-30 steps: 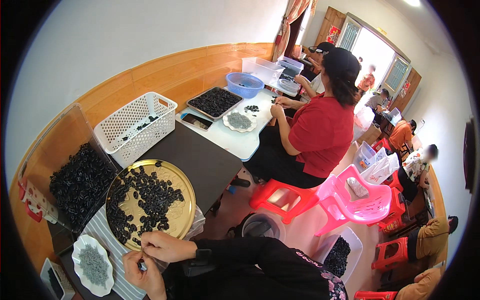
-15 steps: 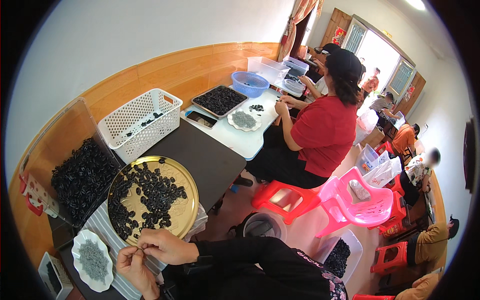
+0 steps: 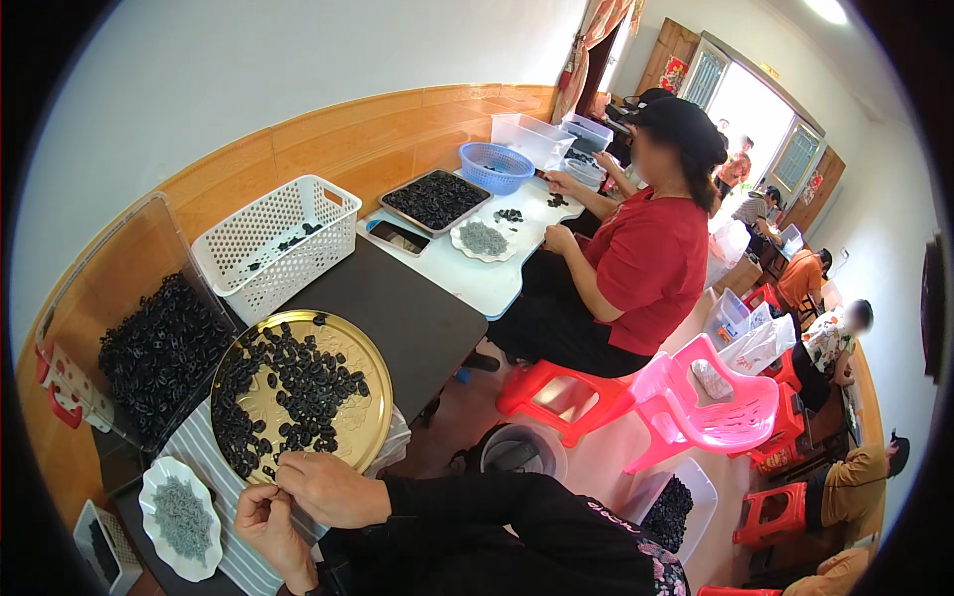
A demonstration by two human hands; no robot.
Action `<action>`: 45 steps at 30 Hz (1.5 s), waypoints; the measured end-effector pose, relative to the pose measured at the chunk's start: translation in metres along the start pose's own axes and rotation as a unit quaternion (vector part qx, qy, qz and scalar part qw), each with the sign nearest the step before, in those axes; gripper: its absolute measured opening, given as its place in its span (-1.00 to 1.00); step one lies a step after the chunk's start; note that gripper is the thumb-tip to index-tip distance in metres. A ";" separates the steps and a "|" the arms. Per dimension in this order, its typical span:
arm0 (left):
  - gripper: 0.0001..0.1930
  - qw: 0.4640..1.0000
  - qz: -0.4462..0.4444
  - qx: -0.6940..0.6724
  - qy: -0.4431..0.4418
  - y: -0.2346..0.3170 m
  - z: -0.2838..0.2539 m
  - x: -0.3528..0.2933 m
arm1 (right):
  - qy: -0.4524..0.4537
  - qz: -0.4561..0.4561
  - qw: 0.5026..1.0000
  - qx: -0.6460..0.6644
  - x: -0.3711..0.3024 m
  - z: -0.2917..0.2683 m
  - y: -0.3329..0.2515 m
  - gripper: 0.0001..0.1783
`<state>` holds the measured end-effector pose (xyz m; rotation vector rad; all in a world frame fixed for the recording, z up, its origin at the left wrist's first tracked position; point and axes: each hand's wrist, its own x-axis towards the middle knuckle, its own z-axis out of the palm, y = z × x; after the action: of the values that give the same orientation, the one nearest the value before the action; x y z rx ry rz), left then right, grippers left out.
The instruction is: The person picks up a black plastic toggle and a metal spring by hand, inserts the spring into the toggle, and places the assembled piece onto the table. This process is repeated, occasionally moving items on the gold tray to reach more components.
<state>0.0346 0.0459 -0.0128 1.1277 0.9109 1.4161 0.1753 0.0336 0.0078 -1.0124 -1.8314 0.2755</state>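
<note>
Head view, one: left camera of a side-by-side fisheye pair, worn on the person's head. Aim: downward, forward. Near field, lower left and centre: gold tray [image 3: 360, 425], dark desk [image 3: 397, 303], the wearer's black sleeve [image 3: 462, 500] entering from below. Far field, upper right: bright doorway [image 3: 747, 99]. Coverage very wide; edges bowed; room canted down rightward.

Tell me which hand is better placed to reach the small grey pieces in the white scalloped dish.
Probably the left hand: it is nearer the white scalloped dish, while the right hand is farther away, near the round gold tray.
</note>
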 end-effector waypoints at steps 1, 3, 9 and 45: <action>-0.86 1.000 0.015 0.020 -0.009 0.000 0.000 -0.001 | 0.000 0.004 1.000 -0.001 0.000 0.000 0.000 -0.86; -0.86 0.999 0.035 0.035 -0.018 -0.006 -0.002 -0.002 | -0.009 0.010 1.000 0.008 -0.002 0.001 0.002 -0.86; -0.84 0.998 0.041 0.038 -0.038 -0.011 -0.003 -0.002 | -0.021 0.027 0.998 0.048 -0.004 -0.007 0.002 -0.85; -0.83 0.964 -0.130 -0.212 -0.092 0.006 -0.010 -0.004 | -0.107 0.052 0.980 0.160 0.000 -0.021 0.007 -0.82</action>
<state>0.0238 0.0411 -0.0105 0.7692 0.5615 1.1937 0.1967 0.0328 0.0141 -0.8773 -1.8494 0.7431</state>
